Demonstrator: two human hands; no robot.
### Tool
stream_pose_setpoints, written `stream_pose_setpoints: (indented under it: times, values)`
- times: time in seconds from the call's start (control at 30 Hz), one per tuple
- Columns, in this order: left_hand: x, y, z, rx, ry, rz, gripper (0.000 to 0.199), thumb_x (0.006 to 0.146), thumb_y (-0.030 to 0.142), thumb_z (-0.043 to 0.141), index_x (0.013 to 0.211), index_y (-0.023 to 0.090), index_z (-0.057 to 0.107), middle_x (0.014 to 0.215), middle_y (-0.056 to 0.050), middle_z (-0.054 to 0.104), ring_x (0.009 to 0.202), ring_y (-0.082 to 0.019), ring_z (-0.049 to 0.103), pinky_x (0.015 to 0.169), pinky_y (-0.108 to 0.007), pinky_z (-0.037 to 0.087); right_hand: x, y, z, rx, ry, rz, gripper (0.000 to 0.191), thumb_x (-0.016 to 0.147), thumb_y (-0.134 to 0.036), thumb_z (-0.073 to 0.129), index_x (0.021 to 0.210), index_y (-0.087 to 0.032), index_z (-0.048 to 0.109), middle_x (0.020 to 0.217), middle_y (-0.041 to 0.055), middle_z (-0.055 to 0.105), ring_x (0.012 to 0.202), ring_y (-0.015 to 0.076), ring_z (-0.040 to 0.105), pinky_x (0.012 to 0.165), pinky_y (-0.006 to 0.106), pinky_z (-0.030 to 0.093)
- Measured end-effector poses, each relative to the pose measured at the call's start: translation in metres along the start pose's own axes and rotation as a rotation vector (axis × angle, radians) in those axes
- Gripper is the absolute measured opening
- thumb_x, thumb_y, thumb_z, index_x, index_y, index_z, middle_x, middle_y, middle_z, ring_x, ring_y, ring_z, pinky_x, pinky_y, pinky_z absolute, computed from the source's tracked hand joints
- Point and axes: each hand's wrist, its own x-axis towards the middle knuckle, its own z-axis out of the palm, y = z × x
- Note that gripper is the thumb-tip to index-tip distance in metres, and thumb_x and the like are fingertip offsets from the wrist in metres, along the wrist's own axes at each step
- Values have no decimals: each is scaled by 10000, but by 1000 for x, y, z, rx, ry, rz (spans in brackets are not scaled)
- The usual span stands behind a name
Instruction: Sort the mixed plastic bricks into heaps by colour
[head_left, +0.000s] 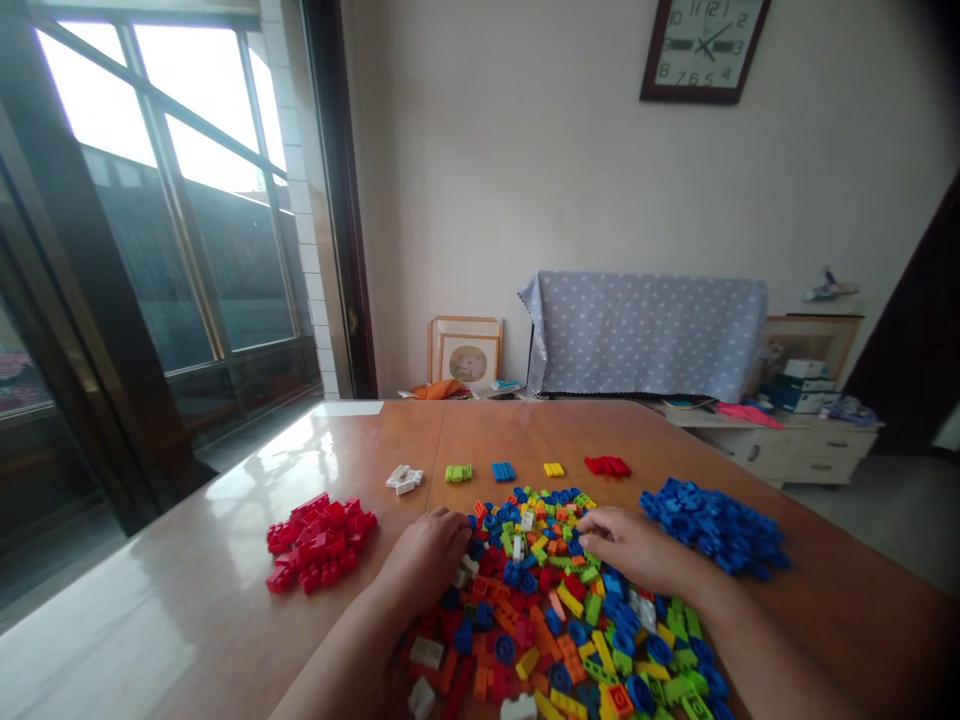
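Observation:
A mixed pile of toy building bricks (555, 600) in several colours spreads over the table in front of me. My left hand (427, 555) rests at the pile's left edge, fingers curled down and closed; whatever is in them is hidden. On the opposite edge, my right hand (626, 545) reaches in from the right, thumb and forefinger slightly apart beside blue pieces, with nothing visible between them. Left of my left hand lies a heap of red bricks (321, 540). Beyond my right forearm sits a heap of blue bricks (712, 525).
Behind the pile lie small groups of white bricks (405, 479), green bricks (459, 473), blue bricks (503, 472), yellow bricks (553, 469) and red bricks (607, 466). The brown table (525, 430) ends before a low cabinet (795, 450) and a cloth-covered object (645, 335).

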Motion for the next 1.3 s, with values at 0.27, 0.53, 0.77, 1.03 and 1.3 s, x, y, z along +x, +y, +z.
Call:
stream_pose_setpoints:
  times: [0.27,0.53,0.77,1.03,1.3]
  values:
    - [-2,9,4,-5,0,23,304,997,336,440,1125,242,699,1041,-64,681,981,-198,645,870,-265,462,0,-38,16,86,23,-148,206,849,-202,553,975,-223,716,963,42,706,895,201,625,794,276,453]
    - [-8,29,-4,4,-14,33,294,990,369,466,1134,258,698,1116,-62,684,1035,-212,638,919,-291,466,-9,-46,3,171,-49,-184,289,839,-172,531,991,-247,765,1008,10,753,931,196,665,807,249,463]
    - [-9,29,-5,-36,17,62,327,999,405,457,1165,266,702,1152,-63,687,1062,-216,641,958,-307,467,-12,-17,-16,139,-97,-113,250,839,-258,585,990,-239,784,856,13,755,790,196,647,681,244,422]
    - [-6,27,-1,-78,43,51,374,1003,446,439,1179,249,703,1182,-80,693,1099,-232,647,971,-326,485,-14,-14,-19,66,-68,-130,310,800,-416,692,1057,-249,741,948,28,733,822,201,636,701,256,424]
    - [3,52,-13,51,-33,60,336,990,381,470,1211,265,695,1177,-65,690,1047,-211,656,945,-307,493,-9,-17,-1,-61,10,-199,234,759,-224,661,987,-245,711,1053,54,702,1042,248,597,873,301,397]
